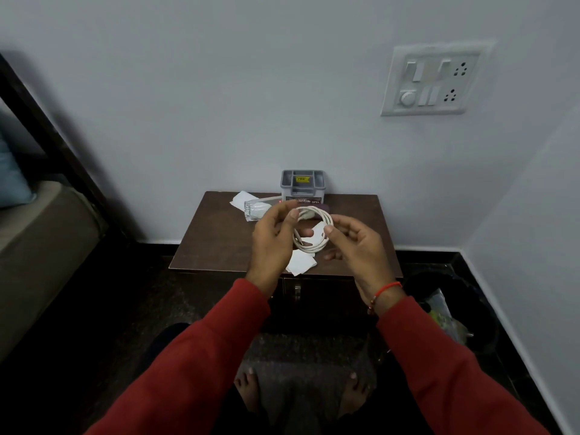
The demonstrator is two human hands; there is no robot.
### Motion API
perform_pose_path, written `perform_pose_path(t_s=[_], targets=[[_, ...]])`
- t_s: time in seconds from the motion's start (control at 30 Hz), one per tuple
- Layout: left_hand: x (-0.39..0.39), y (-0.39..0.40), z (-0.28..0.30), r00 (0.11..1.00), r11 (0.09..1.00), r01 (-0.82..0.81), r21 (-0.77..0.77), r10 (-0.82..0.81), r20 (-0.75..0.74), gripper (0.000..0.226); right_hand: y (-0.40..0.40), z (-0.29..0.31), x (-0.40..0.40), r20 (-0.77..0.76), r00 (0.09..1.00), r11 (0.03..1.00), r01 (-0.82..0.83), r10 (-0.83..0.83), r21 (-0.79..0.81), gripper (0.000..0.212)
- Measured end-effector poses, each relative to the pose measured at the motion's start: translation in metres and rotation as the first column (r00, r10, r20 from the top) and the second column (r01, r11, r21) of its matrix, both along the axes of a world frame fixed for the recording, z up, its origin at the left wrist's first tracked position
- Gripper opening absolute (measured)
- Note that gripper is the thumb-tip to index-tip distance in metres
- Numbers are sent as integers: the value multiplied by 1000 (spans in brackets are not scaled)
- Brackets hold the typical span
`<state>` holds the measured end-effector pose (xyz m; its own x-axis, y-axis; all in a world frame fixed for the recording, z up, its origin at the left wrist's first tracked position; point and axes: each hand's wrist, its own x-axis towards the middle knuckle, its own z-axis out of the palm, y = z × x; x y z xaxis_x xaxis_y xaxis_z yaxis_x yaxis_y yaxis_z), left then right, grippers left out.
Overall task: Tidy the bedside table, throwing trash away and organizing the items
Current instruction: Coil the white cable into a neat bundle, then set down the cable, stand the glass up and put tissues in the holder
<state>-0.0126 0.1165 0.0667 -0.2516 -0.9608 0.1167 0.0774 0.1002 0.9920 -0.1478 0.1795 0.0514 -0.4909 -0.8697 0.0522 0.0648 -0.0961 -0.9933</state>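
Note:
Both hands hold a coiled white cable (314, 244) above the dark wooden bedside table (216, 243). My left hand (272, 238) pinches the coil's top left. My right hand (354, 243) pinches its right side between thumb and fingers. A white paper piece (300, 262) lies under the hands near the table's front edge. Another white paper (241, 199) lies at the back left, beside a clear plastic glass (255, 210) lying on its side. A grey plastic organizer (302, 186) stands at the back against the wall.
A dark bin (452, 312) with plastic trash in it stands on the floor to the table's right. A bed (37, 233) with a dark frame is on the left. A switchboard (434, 80) hangs on the wall. My bare feet are below.

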Motion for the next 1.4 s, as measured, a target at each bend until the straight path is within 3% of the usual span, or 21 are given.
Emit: perform_pose_path(t_s=[0.17, 0.43, 0.57, 0.7, 0.77, 0.83, 0.9, 0.97, 1.07, 1.3, 1.4], targets=[[8, -3, -2, 998, 995, 66, 77, -64, -22, 21, -4, -1, -3, 30, 998, 996, -61, 59, 64, 19], [40, -47, -33, 986, 943, 167, 288, -151, -75, 29, -60, -19, 5, -113, 985, 977, -105, 128, 186, 17], [53, -86, -50, 994, 943, 62, 327, -31, -100, 30, -109, -31, 13, -150, 951, 939, -226, 270, 259, 12], [65, -131, -64, 975, 932, -117, 343, 173, -137, 21, -169, -32, 16, -349, 879, 922, -216, 326, 320, 18], [74, -152, -73, 950, 912, -213, 350, 277, -146, 18, -202, -32, 16, -525, 794, 935, -151, 308, 320, 25], [82, -172, -84, 922, 887, -293, 356, 361, -141, 20, -235, -36, 15, -710, 600, 922, -139, 369, 361, 34], [90, -190, -94, 895, 861, -356, 364, 426, -133, 28, -267, -43, 16, -791, 386, 878, -146, 475, 456, 45], [93, -205, -103, 873, 841, -397, 369, 470, -133, 31, -297, -51, 19, -807, 253, 845, -136, 534, 517, 51], [91, -222, -112, 840, 812, -445, 378, 525, -137, 32, -339, -64, 28, -785, 174, 804, -129, 595, 581, 56], [77, -251, -127, 819, 784, -477, 396, 561, -123, 31, -376, -100, 40, -557, 61, 561, -102, 828, 822, 92], [76, -265, -133, 812, 773, -479, 416, 570, -124, 31, -363, -95, 40, -577, -61, 573, -77, 814, 816, 92]])
